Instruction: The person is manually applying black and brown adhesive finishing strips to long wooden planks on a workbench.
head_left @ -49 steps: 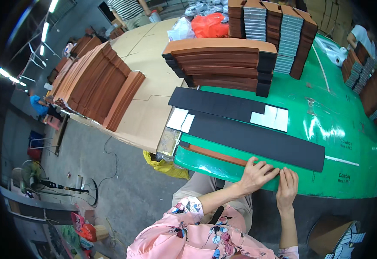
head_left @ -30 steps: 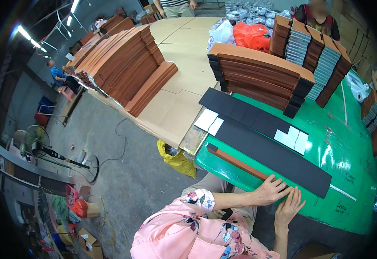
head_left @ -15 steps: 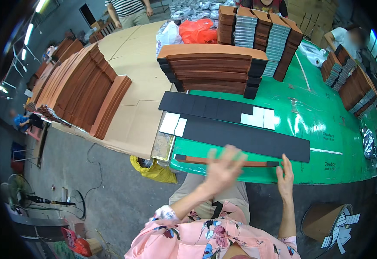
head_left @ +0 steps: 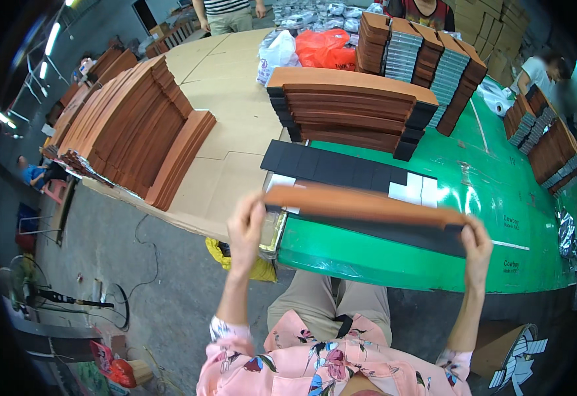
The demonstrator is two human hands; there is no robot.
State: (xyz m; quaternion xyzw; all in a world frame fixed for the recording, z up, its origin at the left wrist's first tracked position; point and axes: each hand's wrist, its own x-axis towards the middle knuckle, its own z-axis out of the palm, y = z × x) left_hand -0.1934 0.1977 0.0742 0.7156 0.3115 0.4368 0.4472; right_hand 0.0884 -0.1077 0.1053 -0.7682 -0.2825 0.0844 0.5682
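While both arms reach forward from the lower edge, the left hand and the right hand hold a long, flat, orange-brown strip of board by its 2 ends, lifted clear of the green tabletop. Each hand is closed on its end of the strip, thumb below and fingers curled over the edge. That strip hangs nearly level, tilted slightly down toward the right, above the near edge of the table.

Just beneath it lies a long black strip, flat on the green surface, and behind that a second black strip with small white rectangular cards lying at its right end. Farther back stands a stack of brown and black boards, with rows of brown and grey pieces standing on edge behind it. To the left, a cardboard-covered table carries a large leaning pile of orange-brown boards. An orange plastic bag sits near the far end.
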